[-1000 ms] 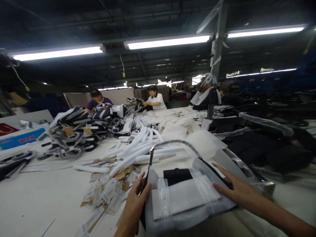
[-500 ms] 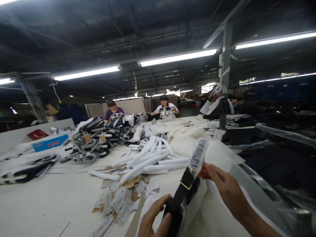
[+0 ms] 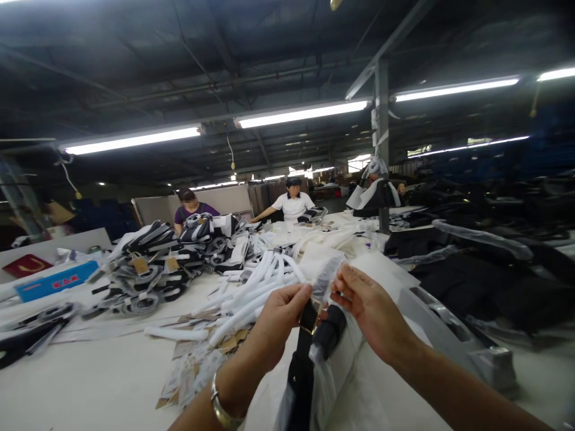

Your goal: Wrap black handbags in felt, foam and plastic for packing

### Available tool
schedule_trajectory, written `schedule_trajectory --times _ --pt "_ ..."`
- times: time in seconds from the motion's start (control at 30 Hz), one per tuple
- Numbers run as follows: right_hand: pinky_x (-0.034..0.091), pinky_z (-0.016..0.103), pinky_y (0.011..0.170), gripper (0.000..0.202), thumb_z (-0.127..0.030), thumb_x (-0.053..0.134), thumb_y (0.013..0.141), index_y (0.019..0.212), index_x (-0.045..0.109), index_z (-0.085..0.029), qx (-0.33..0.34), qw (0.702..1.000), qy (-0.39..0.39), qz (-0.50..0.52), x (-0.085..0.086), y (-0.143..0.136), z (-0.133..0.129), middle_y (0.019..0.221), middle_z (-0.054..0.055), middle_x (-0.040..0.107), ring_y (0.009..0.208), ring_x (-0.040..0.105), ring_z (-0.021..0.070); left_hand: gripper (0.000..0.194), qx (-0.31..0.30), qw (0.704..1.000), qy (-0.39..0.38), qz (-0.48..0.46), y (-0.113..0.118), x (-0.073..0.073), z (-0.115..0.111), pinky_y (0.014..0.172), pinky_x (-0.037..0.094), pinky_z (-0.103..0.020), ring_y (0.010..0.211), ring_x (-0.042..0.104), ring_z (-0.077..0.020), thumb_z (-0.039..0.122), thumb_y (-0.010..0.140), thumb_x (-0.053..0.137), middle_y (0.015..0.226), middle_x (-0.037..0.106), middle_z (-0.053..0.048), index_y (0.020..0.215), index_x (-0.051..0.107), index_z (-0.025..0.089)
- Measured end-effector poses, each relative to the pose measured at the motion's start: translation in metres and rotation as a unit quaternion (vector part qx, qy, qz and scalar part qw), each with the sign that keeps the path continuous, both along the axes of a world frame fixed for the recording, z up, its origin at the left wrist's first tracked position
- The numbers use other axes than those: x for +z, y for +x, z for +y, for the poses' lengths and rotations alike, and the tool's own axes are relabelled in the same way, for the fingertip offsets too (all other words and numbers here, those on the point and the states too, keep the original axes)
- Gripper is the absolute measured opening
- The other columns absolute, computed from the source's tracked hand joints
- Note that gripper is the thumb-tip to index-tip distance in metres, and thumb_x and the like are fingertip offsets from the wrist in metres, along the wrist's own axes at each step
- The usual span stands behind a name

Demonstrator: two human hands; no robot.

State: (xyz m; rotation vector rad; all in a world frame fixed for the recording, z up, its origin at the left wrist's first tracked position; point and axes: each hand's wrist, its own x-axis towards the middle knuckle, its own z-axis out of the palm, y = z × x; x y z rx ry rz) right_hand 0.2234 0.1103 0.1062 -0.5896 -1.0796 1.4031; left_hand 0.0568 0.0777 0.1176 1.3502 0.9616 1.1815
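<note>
In front of me runs a black strap (image 3: 300,374) with a gold-coloured buckle (image 3: 309,326). Clear plastic wrap (image 3: 326,276) covers its far end. My left hand (image 3: 278,317) pinches the strap just by the buckle, thumb against forefinger; a metal bangle (image 3: 221,402) circles that wrist. Fingertips of my right hand (image 3: 372,308) are closed on the edge of the plastic wrap, right of the strap. Beneath and beside the buckle lies a rolled black part (image 3: 331,331), partly in plastic, over white sheeting (image 3: 372,395).
White foam tubes (image 3: 269,275) are heaped ahead, with paper tags (image 3: 193,365) nearer me. Bundled black-and-white straps (image 3: 148,269) and a blue box (image 3: 56,281) sit left. Black goods (image 3: 485,281) fill the right. Two people work across the table; a post (image 3: 381,149) rises from it.
My left hand has moved from the lower black part up to the strap by the buckle. My right hand stays at the plastic-wrapped end. The view has turned slightly right.
</note>
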Motion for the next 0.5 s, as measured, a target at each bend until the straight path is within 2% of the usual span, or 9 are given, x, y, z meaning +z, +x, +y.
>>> schedule_trajectory --times 0.07,0.17,0.27,0.33,0.43,0.5 --pt "0.053 0.035 0.080 0.044 -0.065 0.071 0.080 0.078 0.059 -0.022 0.023 0.999 -0.021 -0.031 -0.005 0.001 0.000 0.075 -0.001 0.060 0.078 0.063 0.0197 0.050 0.005 1.000 0.013 0.025 0.001 0.005 0.000 0.062 0.043 -0.023 0.063 0.058 -0.0134 0.062 0.083 0.064 0.070 0.068 -0.005 0.081 0.070 0.013" --pt "0.051 0.039 0.089 0.045 -0.067 0.068 0.081 0.084 0.061 -0.022 0.054 0.998 -0.021 -0.026 -0.005 0.000 -0.004 0.089 0.002 0.067 0.093 0.065 0.0230 0.044 0.023 0.999 0.017 0.019 0.000 0.015 0.005 0.060 0.039 -0.021 0.059 0.052 -0.0103 0.057 0.079 0.071 0.069 0.064 -0.002 0.081 0.071 0.013" --pt "0.048 0.041 0.100 0.039 -0.060 0.069 0.085 0.096 0.065 -0.023 0.069 0.997 0.008 -0.024 -0.005 -0.006 -0.015 0.109 0.004 0.068 0.113 0.061 0.0247 0.039 -0.005 1.000 0.017 0.007 -0.003 0.025 0.010 0.069 0.044 -0.022 0.067 0.057 -0.0116 0.051 0.080 0.073 0.074 0.066 -0.001 0.089 0.073 0.014" --pt "0.045 0.041 0.104 0.042 -0.054 0.073 0.085 0.114 0.061 -0.026 0.082 0.996 0.017 -0.034 -0.011 -0.012 -0.025 0.120 0.005 0.067 0.120 0.059 0.0244 0.037 -0.026 0.999 0.019 0.006 -0.004 0.027 0.009 0.076 0.046 -0.024 0.074 0.061 -0.0133 0.047 0.080 0.074 0.082 0.071 -0.003 0.098 0.075 0.015" --pt "0.043 0.042 0.108 0.078 -0.044 0.083 0.079 0.143 0.039 -0.032 0.106 0.994 -0.002 -0.031 -0.031 -0.023 -0.037 0.129 0.007 0.064 0.121 0.060 0.0233 0.038 -0.014 0.999 0.028 0.014 -0.006 0.025 0.005 0.086 0.047 -0.027 0.087 0.065 -0.0173 0.045 0.081 0.073 0.095 0.074 -0.004 0.109 0.074 0.019" --pt "0.045 0.043 0.105 0.094 -0.042 0.085 0.076 0.149 0.027 -0.032 0.117 0.993 -0.013 -0.032 -0.043 -0.030 -0.041 0.126 0.008 0.067 0.118 0.062 0.0237 0.040 0.005 0.999 0.041 0.031 -0.008 0.023 0.000 0.090 0.047 -0.030 0.094 0.065 -0.0202 0.047 0.084 0.070 0.098 0.075 -0.005 0.112 0.074 0.019"
